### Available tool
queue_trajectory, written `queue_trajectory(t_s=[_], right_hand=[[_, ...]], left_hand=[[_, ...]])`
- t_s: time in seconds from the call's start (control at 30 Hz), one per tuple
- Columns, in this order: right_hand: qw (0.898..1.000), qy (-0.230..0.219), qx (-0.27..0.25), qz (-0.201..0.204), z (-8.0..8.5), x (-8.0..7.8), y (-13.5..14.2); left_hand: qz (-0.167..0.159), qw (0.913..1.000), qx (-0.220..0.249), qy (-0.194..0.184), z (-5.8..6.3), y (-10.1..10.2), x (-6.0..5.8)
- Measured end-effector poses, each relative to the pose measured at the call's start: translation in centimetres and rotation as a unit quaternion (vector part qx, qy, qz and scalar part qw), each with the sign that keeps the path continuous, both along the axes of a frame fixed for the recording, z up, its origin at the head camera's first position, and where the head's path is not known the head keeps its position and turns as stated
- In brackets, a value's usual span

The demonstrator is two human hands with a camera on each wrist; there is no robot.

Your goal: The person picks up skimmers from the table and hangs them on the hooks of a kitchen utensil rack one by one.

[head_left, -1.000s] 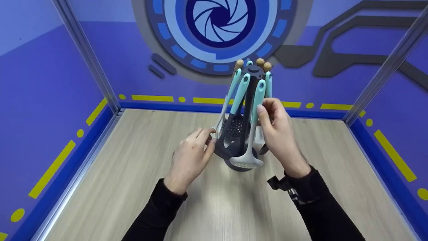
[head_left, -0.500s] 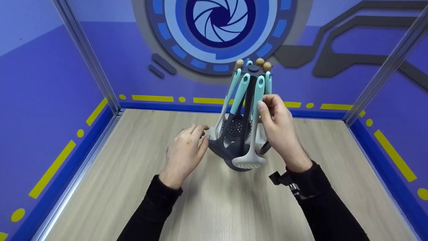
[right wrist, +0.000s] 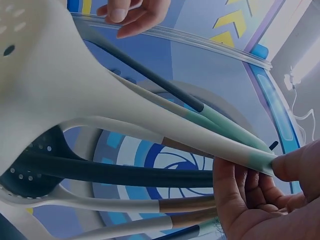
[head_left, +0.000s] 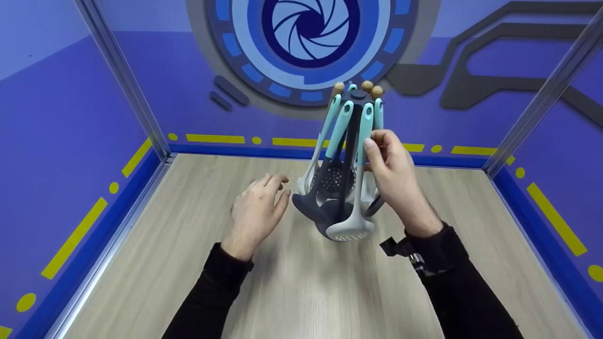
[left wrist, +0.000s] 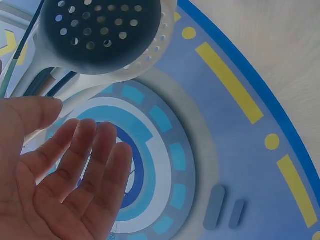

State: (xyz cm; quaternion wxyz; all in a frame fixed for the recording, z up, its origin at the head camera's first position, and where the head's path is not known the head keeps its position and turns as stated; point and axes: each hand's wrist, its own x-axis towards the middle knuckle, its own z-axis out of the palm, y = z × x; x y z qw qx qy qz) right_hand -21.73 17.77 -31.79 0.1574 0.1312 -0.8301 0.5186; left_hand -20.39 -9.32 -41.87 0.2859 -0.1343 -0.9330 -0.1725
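Observation:
A dark utensil rack (head_left: 359, 96) stands upright, hung all round with kitchen utensils. At its front hangs a pale grey skimmer (head_left: 351, 228) with a mint handle. My right hand (head_left: 395, 176) pinches that handle between thumb and fingers; the right wrist view shows the thumb on the handle (right wrist: 260, 161). Whether the handle's hole sits on a hook cannot be told. My left hand (head_left: 256, 209) is apart from the rack, to its left, fingers loosely extended and holding nothing. Nearest to it is a dark ladle (head_left: 308, 206) with a mint handle. Behind hangs a dark perforated skimmer (head_left: 333, 178).
The rack stands on a pale wooden table (head_left: 301, 292). Blue printed panels (head_left: 264, 122) enclose the back and both sides, joined by metal posts (head_left: 125, 80). Wooden-ended handles (head_left: 367, 86) stick up at the rack's far side.
My left hand has drawn back leftward from the utensils, which it was touching. My right hand has risen slightly with the pale skimmer, whose top now sits higher against the rack.

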Motion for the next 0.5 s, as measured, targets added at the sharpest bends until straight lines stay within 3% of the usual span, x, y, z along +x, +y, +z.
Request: queue_trajectory(t_s=[0.27,0.5], right_hand=[[0.999,-0.047,-0.004,-0.003,-0.1,-0.7,0.2],[0.999,-0.034,-0.007,-0.01,-0.4,-0.9,0.1]], left_hand=[[0.002,0.9999,0.008,-0.013,-0.6,-0.5,-0.5],[0.001,0.9997,0.01,-0.023,-1.2,-1.2,-0.9]])
